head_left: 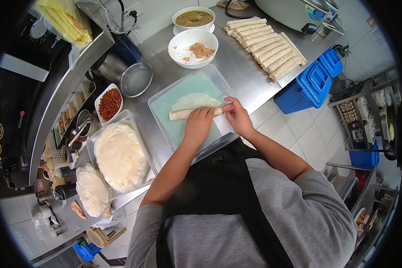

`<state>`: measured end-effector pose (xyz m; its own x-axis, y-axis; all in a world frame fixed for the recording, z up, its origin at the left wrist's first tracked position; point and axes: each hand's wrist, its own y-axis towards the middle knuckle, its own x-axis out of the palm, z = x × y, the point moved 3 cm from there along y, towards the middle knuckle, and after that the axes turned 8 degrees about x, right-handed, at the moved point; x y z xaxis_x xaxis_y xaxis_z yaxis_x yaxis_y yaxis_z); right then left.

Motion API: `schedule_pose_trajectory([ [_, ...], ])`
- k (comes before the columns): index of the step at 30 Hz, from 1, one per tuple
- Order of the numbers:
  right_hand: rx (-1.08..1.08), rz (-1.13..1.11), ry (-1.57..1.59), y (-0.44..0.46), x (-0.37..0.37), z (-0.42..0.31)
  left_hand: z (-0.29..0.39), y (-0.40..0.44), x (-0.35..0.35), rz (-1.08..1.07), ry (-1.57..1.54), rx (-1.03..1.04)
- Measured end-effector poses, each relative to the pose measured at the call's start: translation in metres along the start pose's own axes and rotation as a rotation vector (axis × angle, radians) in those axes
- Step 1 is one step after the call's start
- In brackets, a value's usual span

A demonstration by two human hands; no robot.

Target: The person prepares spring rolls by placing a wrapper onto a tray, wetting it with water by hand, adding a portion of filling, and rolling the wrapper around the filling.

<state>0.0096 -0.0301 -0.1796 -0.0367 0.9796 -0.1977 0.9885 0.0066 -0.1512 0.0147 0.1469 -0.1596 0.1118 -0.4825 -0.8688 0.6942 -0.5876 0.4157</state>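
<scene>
A thin round wrapper [196, 101] lies on the green sheet [165, 103] of a clear tray, its near part rolled into a pale cylinder [179, 115]. My left hand [200, 126] curves over the middle of this roll, its fingers close together and pressing on it. At the roll's right end is my right hand [237, 117], fingers bent and slightly apart, the fingertips touching the end. Just beyond the tray, a white bowl [179, 52] holds a little shredded filling [201, 50]. Finished rolls [265, 44] sit in a row at the counter's upper right.
Stacked wrappers [120, 156] fill a clear container on the left, beside a wrapped bundle [92, 190]. Near them are a bowl of red-brown beans [110, 105] and a metal bowl [136, 79]. A soup bowl [194, 18] stands at the back. Blue bins [303, 89] stand right of the counter.
</scene>
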Motion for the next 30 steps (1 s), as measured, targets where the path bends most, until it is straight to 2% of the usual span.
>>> schedule_pose_trajectory([
  [2, 0.06, -0.04, -0.101, 0.0, -0.003, -0.003, 0.002, 0.001, -0.001, 0.0, 0.028, 0.019],
  [4, -0.175, -0.018, -0.269, 0.0, -0.005, -0.009, 0.002, 0.0, -0.001, -0.003, 0.019, 0.009],
  [11, -0.156, -0.114, -0.328, 0.0, -0.014, -0.013, 0.001, 0.0, -0.002, -0.023, 0.018, 0.0],
  [13, -0.381, -0.124, -0.662, 0.0, -0.012, -0.018, 0.002, 0.0, -0.003, -0.024, 0.029, 0.007],
  [17, -0.364, -0.1, -0.476, -0.002, -0.02, -0.021, -0.001, -0.002, 0.0, -0.037, 0.012, -0.012],
  [19, -0.017, -0.103, -0.06, -0.005, -0.026, -0.013, -0.001, -0.003, 0.0, -0.029, 0.017, -0.01],
  [23, -0.048, 0.028, -0.09, -0.012, -0.027, 0.007, 0.0, -0.002, -0.004, -0.022, -0.013, -0.02],
  [25, -0.325, -0.066, -0.502, -0.02, -0.016, -0.001, 0.001, -0.001, -0.004, -0.014, -0.013, -0.015],
  [26, -0.326, -0.067, -0.502, -0.019, -0.012, -0.002, 0.001, -0.001, -0.004, -0.005, -0.014, -0.013],
  [28, -0.603, -0.031, -0.573, -0.021, -0.003, -0.009, -0.001, -0.001, -0.004, -0.005, -0.016, -0.016],
  [30, -0.62, -0.029, -0.625, -0.016, 0.0, -0.008, -0.001, -0.002, -0.002, -0.005, -0.02, -0.017],
])
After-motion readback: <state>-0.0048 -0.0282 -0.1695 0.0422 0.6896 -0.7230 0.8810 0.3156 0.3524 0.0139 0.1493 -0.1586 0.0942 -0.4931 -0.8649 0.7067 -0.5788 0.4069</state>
